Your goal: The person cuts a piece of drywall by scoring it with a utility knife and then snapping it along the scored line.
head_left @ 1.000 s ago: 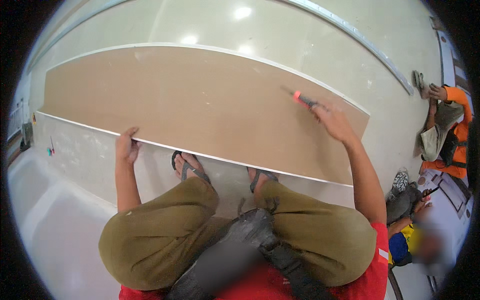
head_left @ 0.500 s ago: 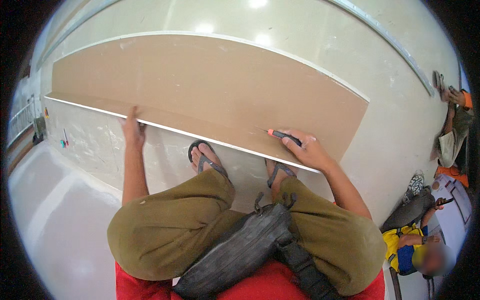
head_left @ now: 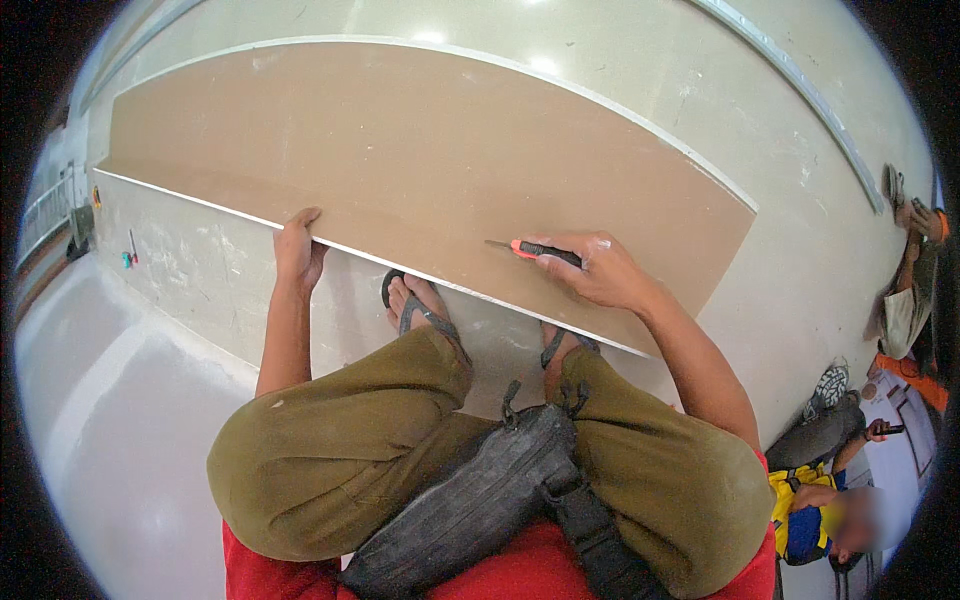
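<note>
A long brown-faced sheet of drywall [head_left: 400, 140] with white edges lies across the floor in front of me. Along its near side runs a narrow strip that appears folded up from the rest. My left hand [head_left: 298, 252] grips this near edge on the left, thumb on the brown face and fingers tucked behind the board. In my right hand [head_left: 608, 274] is a black and red utility knife [head_left: 545, 252], its blade out and directed left over the brown face. Whether the blade tip touches the paper I cannot tell.
A black bag [head_left: 465, 505] hangs at my waist; my sandalled feet are under the near edge. A metal channel [head_left: 800, 85] lies at the far right. Two people sit at the right, one in a yellow and blue top [head_left: 800, 515]. Small tools [head_left: 130, 252] lie at the left.
My right hand has moved slightly up and left with the knife. My left hand has shifted right along the near edge, still gripping it. The view has shifted a little.
</note>
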